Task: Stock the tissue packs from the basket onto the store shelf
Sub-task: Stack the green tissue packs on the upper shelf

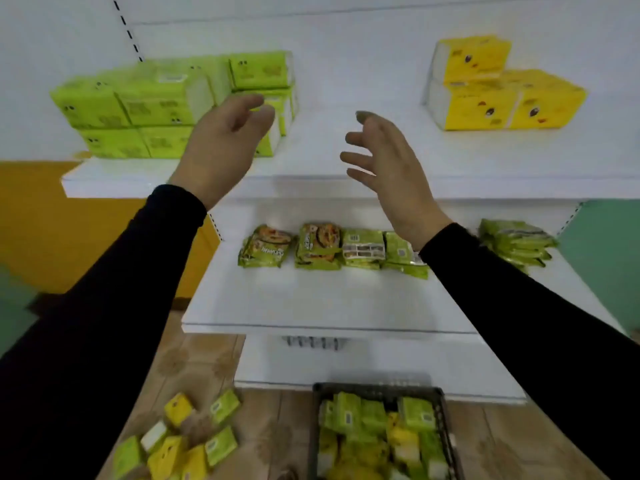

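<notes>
Both hands point(221, 147) point(384, 168) hover empty beside shelved green tissue packs point(156, 105).

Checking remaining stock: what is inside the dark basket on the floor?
The basket holds a jumble of green tissue packs and yellow ones. Lower layers are covered, and its near end is cut off by the frame.

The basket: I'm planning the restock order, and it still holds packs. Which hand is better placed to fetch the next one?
Right, marginally. The basket sits low and right of centre, below the right hand. The left hand is by the green packs. Both are empty.
</notes>
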